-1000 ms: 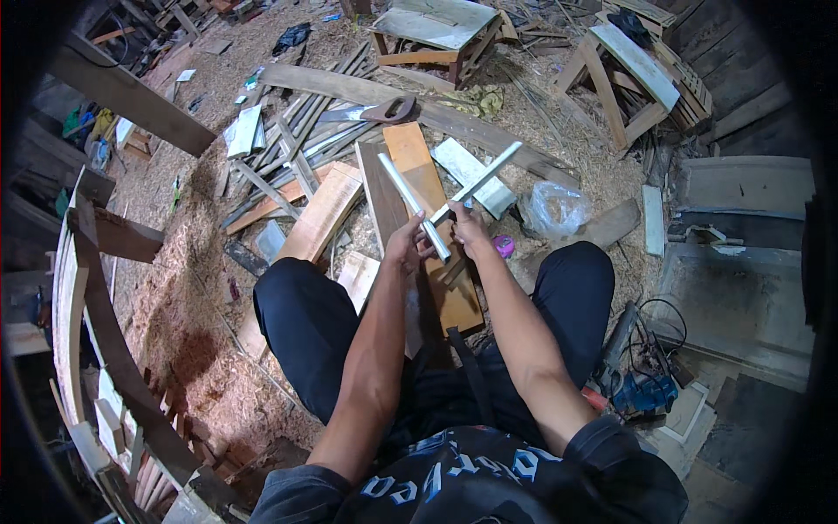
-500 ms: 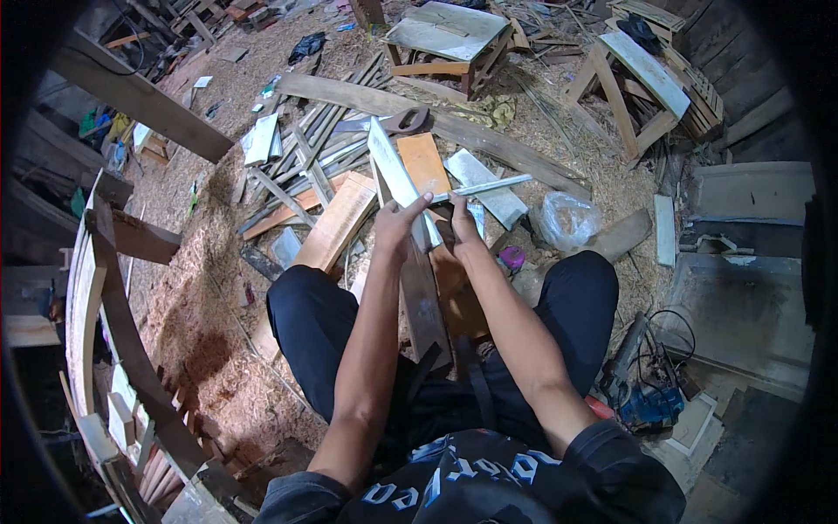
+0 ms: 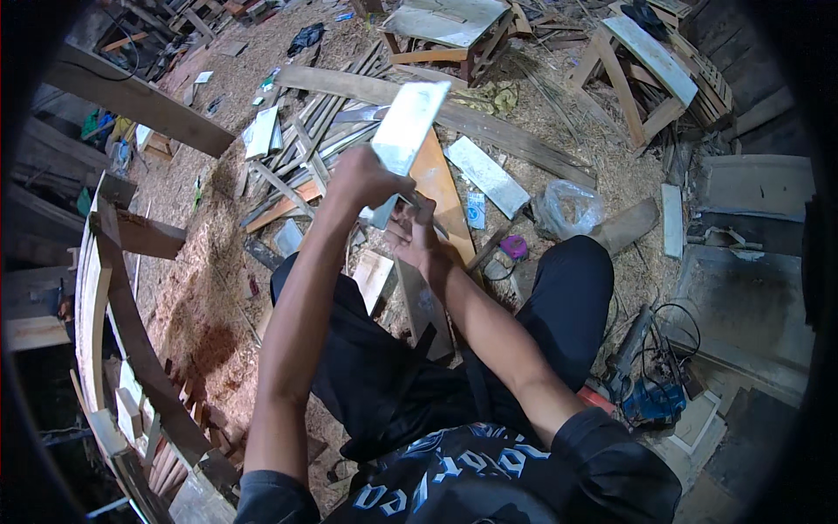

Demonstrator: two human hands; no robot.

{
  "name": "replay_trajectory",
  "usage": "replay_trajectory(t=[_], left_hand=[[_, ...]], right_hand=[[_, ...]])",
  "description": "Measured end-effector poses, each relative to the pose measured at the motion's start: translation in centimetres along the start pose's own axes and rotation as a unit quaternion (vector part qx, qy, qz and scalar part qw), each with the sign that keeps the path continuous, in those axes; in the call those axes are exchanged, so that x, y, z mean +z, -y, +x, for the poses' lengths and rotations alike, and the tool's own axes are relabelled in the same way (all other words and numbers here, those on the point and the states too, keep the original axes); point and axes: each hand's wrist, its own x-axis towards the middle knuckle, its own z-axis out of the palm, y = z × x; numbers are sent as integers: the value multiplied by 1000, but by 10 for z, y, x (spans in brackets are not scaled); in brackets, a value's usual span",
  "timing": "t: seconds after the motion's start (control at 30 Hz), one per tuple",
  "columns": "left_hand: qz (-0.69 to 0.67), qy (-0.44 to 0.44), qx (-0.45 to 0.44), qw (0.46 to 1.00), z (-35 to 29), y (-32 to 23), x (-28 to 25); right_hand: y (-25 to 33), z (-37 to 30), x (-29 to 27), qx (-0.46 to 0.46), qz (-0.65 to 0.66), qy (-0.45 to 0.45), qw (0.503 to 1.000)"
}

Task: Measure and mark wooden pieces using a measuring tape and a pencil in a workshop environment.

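1. Head view, clock directions taken from the hands. The pale board (image 3: 410, 127) now shows its broad face upward, far end toward 1 o'clock; half a second earlier it pointed toward 11, with a slim strip reaching from it toward 3.
2. That strip is no longer distinguishable; whether the hands hide it cannot be told. The change is judged a turning of the piece in hand, not a setting-down.
3. Left hand (image 3: 371, 175): clenched on the near part of the board, knuckles uppermost. Right hand (image 3: 417, 234): fingers curled close under the near end, toward 5 o'clock from the left; whether it grips cannot be told.
4. Working surface: floor strewn with wood shavings (image 3: 188, 288), deepest toward 8 o'clock. Orange plank (image 3: 441, 188) toward 1, white slab (image 3: 489, 177) toward 2, clear plastic bag (image 3: 567, 210) at 3, saw blade (image 3: 360, 114) toward 11, partly hidden by the board.
5. Room: low bench (image 3: 445, 22) between 12 and 1 o'clock, white-topped trestle (image 3: 650, 59) at 2, blue power tool (image 3: 655, 400) at 4, curved timber (image 3: 94, 306) toward 9.
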Motion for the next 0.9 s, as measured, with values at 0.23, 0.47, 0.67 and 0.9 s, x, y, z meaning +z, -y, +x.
replay_trajectory(t=[0.23, 0.47, 0.67, 0.9], left_hand=[[93, -23, 128, 987, 12, -5, 28], [81, -13, 141, 987, 7, -16, 34], [104, -61, 133, 984, -13, -11, 38], [61, -56, 202, 976, -3, -3, 51]], right_hand=[[28, -33, -4, 76, -51, -136, 987], [114, -56, -54, 148, -777, -182, 585], [68, -38, -9, 21, -858, -133, 496], [59, -44, -14, -73, -865, -185, 461]])
